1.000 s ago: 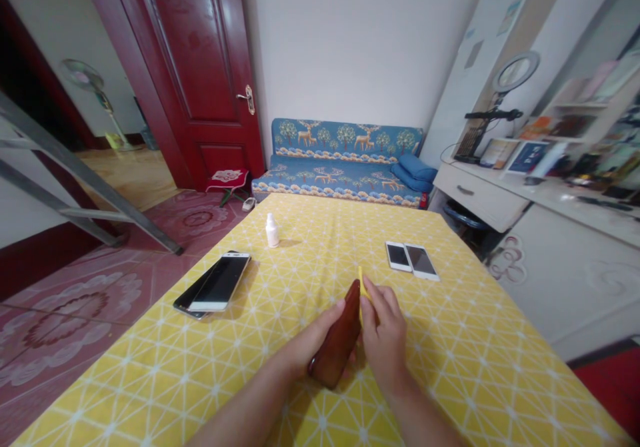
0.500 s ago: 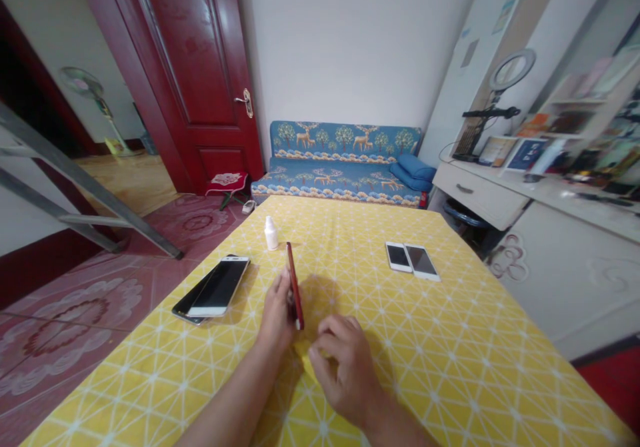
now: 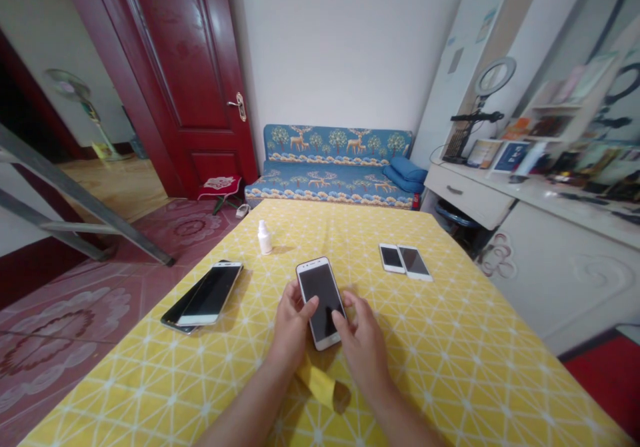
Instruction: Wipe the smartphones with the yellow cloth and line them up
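A white-fronted smartphone (image 3: pixel 320 292) with a dark screen faces up between my hands, its top tilted slightly left. My left hand (image 3: pixel 290 324) grips its left edge, thumb lying over the screen. Along the right edge, my right hand (image 3: pixel 366 342) holds it too, thumb near the lower right corner. Below the phone a strip of yellow cloth (image 3: pixel 320 386) extends from beneath my left hand; whether the fingers hold it is hidden. Beyond the phone stands a small white bottle (image 3: pixel 265 239).
On the left of the yellow-covered table (image 3: pixel 440 367), a white phone (image 3: pixel 213 294) overlaps a dark phone (image 3: pixel 176 318). Two white phones, a smaller one (image 3: pixel 391 258) and a larger one (image 3: pixel 415 263), lie side by side at the right. A blue sofa (image 3: pixel 335 177) stands past the far edge.
The phone was edge-on in my left hand and now lies screen up. My right hand has moved up and taken its right edge. More of the yellow cloth shows.
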The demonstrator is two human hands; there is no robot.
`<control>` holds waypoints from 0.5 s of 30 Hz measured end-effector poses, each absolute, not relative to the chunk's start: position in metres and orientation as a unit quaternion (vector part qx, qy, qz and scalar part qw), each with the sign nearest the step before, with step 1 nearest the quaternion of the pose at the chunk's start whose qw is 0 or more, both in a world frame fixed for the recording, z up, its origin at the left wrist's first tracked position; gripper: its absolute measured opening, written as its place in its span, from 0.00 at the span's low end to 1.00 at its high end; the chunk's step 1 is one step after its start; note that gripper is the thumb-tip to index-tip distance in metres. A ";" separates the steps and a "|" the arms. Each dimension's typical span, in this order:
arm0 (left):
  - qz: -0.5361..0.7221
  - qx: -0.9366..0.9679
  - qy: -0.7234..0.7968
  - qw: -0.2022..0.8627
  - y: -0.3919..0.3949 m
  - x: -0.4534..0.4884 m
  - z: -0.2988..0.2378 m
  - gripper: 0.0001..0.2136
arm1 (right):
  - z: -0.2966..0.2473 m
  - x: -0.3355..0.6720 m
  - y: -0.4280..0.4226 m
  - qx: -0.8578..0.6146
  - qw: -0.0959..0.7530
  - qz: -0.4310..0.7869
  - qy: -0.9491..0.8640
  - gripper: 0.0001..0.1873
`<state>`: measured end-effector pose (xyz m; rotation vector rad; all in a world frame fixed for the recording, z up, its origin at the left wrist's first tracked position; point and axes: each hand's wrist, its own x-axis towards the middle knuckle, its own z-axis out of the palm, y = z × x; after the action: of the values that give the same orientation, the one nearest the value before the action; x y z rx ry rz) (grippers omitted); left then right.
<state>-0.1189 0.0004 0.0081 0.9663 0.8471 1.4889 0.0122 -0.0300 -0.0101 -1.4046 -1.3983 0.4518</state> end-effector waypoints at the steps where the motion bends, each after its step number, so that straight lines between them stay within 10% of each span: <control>1: 0.631 0.409 0.360 0.552 0.001 -0.119 0.009 0.18 | -0.011 0.014 -0.029 -0.583 0.517 0.216 -0.589 0.18; 9: 0.587 0.384 0.337 0.628 0.001 -0.119 0.009 0.23 | -0.013 0.026 -0.017 -0.498 0.544 0.411 -0.536 0.17; 15: 0.516 0.416 0.396 0.636 0.001 -0.120 0.003 0.21 | -0.014 0.127 0.020 -0.734 0.515 0.120 -0.426 0.22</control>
<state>-0.1197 0.0007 0.0029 0.9506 0.9050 1.1778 0.1266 0.0198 -0.0137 -1.7624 -1.0244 0.2885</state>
